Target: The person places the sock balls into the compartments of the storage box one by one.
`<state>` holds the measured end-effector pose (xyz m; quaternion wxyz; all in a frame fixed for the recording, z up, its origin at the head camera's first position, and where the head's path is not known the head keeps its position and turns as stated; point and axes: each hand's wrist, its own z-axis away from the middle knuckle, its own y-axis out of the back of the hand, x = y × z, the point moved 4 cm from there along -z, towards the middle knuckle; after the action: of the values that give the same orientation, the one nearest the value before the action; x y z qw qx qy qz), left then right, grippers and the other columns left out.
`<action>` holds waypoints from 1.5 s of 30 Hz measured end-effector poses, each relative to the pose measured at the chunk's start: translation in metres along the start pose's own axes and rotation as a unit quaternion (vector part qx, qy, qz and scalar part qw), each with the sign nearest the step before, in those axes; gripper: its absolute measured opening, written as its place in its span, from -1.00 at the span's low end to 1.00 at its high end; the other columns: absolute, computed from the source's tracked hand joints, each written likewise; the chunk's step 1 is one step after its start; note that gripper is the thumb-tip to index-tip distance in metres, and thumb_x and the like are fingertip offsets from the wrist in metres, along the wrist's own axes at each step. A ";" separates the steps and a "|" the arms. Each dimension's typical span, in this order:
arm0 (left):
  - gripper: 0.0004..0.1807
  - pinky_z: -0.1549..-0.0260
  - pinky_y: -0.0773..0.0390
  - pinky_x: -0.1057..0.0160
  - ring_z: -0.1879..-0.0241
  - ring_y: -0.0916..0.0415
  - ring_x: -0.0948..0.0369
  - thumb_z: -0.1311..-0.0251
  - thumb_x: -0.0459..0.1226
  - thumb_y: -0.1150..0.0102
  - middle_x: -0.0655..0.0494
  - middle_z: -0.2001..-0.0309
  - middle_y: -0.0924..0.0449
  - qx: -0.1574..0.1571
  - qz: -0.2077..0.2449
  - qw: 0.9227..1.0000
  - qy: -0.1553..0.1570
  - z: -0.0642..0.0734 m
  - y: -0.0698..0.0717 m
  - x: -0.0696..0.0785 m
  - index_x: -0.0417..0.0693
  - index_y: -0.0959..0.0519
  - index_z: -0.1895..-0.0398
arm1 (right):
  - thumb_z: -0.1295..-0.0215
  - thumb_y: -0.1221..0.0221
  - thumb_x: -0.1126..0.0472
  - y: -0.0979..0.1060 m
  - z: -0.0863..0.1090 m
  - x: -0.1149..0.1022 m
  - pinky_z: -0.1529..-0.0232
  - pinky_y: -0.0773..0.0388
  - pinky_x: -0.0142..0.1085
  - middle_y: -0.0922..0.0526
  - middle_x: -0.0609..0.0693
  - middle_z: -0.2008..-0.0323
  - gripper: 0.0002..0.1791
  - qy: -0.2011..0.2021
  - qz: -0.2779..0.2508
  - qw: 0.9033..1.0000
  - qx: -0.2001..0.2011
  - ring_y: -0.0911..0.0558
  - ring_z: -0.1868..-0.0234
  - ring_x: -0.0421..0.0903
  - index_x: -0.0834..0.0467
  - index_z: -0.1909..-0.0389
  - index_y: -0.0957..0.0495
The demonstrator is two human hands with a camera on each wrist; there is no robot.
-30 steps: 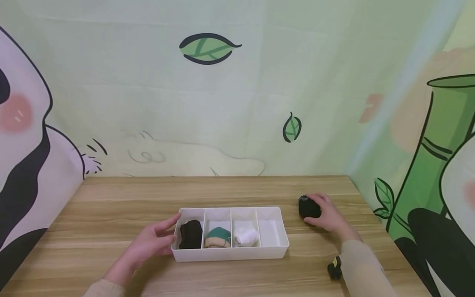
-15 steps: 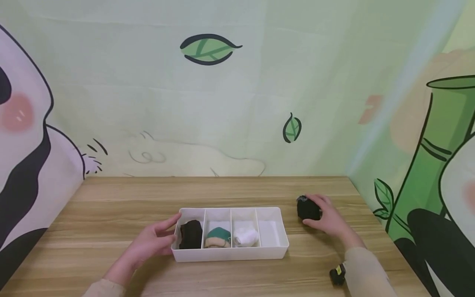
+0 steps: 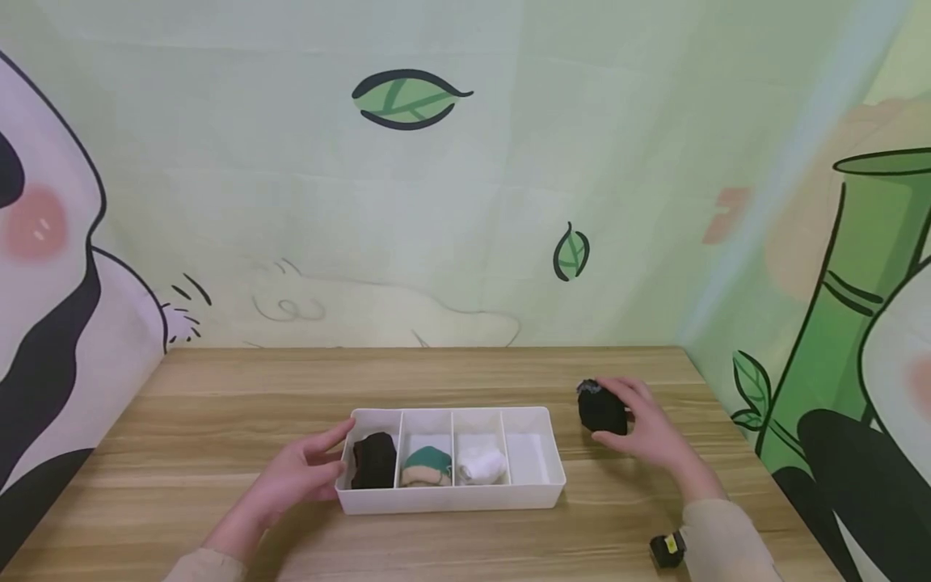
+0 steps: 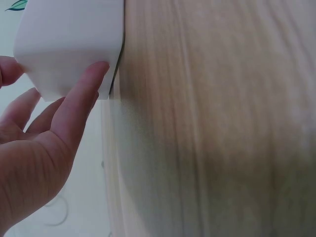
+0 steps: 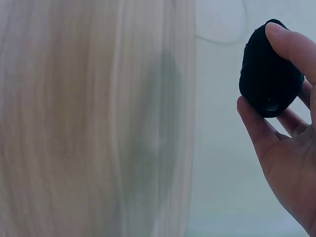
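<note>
My right hand grips a rolled black sock between thumb and fingers, above the table to the right of the box. A small greyish patch shows at the sock's upper left in the head view. My left hand touches the left end of a white divided box with its fingers spread; in the left wrist view, a fingertip lies against the end wall. From left to right, the box's compartments hold a black rolled sock, a green-and-beige one and a white one. The rightmost compartment shows its bare floor.
The box stands on a wood-grain table. Behind and beside the table hangs a pale green printed backdrop with leaves, bamboo and panda figures. A small black device sits at my right sleeve.
My right hand has turned slightly, and the black sock in it has shifted a little left. My right forearm has swung slightly to the right. The left hand and box stay put.
</note>
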<state>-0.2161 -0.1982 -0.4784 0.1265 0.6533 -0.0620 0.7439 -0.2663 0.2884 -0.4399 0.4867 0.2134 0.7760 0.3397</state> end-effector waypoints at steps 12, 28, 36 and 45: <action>-0.25 0.12 -0.68 0.00 -0.21 -0.41 -0.20 -0.21 -0.48 -0.15 -0.41 -0.45 -0.05 -0.002 0.001 1.000 -0.008 0.001 0.001 0.000 -0.16 -0.20 -0.49 | 0.02 -0.50 0.35 -0.006 0.003 -0.024 -0.04 -0.60 0.10 -0.26 0.27 -0.28 -0.12 0.041 -0.004 0.999 0.002 -0.46 -0.13 0.28 0.16 -0.38 -0.35; -0.26 0.13 -0.69 0.00 -0.20 -0.42 -0.19 -0.21 -0.48 -0.15 -0.42 -0.43 -0.09 0.004 -0.006 1.000 -0.005 0.000 0.001 -0.001 -0.15 -0.21 -0.48 | 0.11 -0.53 0.39 -0.013 0.002 -0.059 0.02 -0.65 -0.05 -0.30 0.22 -0.27 -0.08 0.116 -0.021 0.993 0.007 -0.48 -0.13 0.16 0.22 -0.36 -0.37; -0.27 0.14 -0.69 0.00 -0.21 -0.41 -0.22 -0.20 -0.48 -0.16 -0.41 -0.44 -0.08 0.013 -0.007 1.000 -0.001 0.000 0.001 0.000 -0.14 -0.24 -0.48 | 0.10 -0.54 0.31 -0.021 0.001 -0.066 -0.02 -0.64 -0.07 -0.29 0.13 -0.31 -0.07 0.129 0.008 0.992 -0.009 -0.46 -0.17 0.11 0.12 -0.38 -0.38; -0.27 0.13 -0.69 0.00 -0.21 -0.40 -0.25 -0.21 -0.47 -0.17 -0.44 -0.43 -0.09 0.007 -0.008 1.000 -0.001 0.000 0.001 0.000 -0.14 -0.22 -0.48 | 0.12 -0.56 0.30 -0.029 0.003 -0.077 -0.07 -0.61 -0.03 -0.31 0.12 -0.29 -0.07 0.152 0.028 0.988 -0.015 -0.46 -0.18 0.08 0.12 -0.37 -0.39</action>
<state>-0.2159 -0.1989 -0.4782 0.1275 0.6552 -0.0516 0.7428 -0.2302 0.2184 -0.4152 0.3568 0.1734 0.8293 0.3935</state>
